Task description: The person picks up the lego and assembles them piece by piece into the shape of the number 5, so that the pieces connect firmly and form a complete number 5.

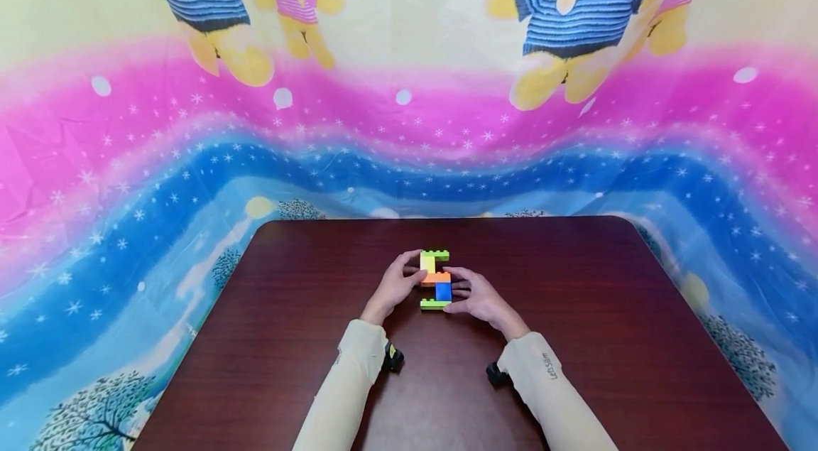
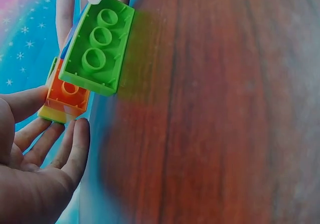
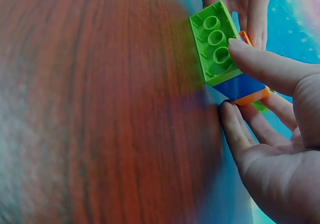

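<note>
Between the two hands is a stack of toy building bricks, with a lime green brick (image 1: 437, 254) at the far end. A yellow brick (image 1: 427, 264), an orange brick (image 1: 437, 278) and a blue brick (image 1: 444, 292) follow, then a second green brick (image 2: 81, 66) at the near end, its hollow underside with round tubes facing the wrist cameras. My left hand (image 1: 396, 288) grips the stack from the left at the orange and yellow bricks. From the right, my right hand (image 1: 482, 300) holds it by the blue and near green bricks, thumb (image 3: 257, 61) on the green one's edge.
Below the hands lies a dark reddish-brown table (image 1: 287, 337) with rounded far corners. A curtain (image 1: 396, 145) printed with bears, snowflakes and trees hangs behind it. Black wrist cameras sit at both cuffs of the light sleeves (image 1: 341, 387).
</note>
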A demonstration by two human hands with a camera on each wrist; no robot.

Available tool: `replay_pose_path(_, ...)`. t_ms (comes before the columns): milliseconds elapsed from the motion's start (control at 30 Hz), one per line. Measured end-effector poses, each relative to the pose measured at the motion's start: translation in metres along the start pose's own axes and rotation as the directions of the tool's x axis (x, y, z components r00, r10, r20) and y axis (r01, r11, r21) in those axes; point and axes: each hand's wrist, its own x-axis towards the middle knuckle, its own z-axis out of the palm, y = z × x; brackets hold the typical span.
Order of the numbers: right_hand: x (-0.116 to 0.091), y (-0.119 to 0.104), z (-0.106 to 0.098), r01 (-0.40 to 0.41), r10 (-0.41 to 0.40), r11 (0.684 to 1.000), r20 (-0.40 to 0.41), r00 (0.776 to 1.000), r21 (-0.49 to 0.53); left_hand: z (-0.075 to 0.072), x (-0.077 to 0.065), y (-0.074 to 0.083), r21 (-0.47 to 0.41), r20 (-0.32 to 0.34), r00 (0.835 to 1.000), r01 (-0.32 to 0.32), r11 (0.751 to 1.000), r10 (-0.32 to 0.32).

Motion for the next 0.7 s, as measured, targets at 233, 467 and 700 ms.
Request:
replay_pose_path(233,-0.0010,0.0001,0.0005,-0.008,0.008,1.000,-0.008,1.000,-0.020,0.0018,0.0015,-0.0020,0.025,-0.012,1.000,0.010,1.000,-0.010)
replay_pose_path(467,-0.0021,0.0015,-0.0006,-0.019,0.018,0.999,-0.009,1.000,-0.034,0.0018,0.0010,-0.0018,0.040,-0.016,1.000,0.015,0.999,-0.015)
replay_pose_path(700,-0.0019,0.0010,0.0003,-0.020,0.019,0.999,-0.011,1.000,-0.050,0.0022,0.0000,-0.0022,0.038,-0.009,1.000,0.018,0.999,-0.017)
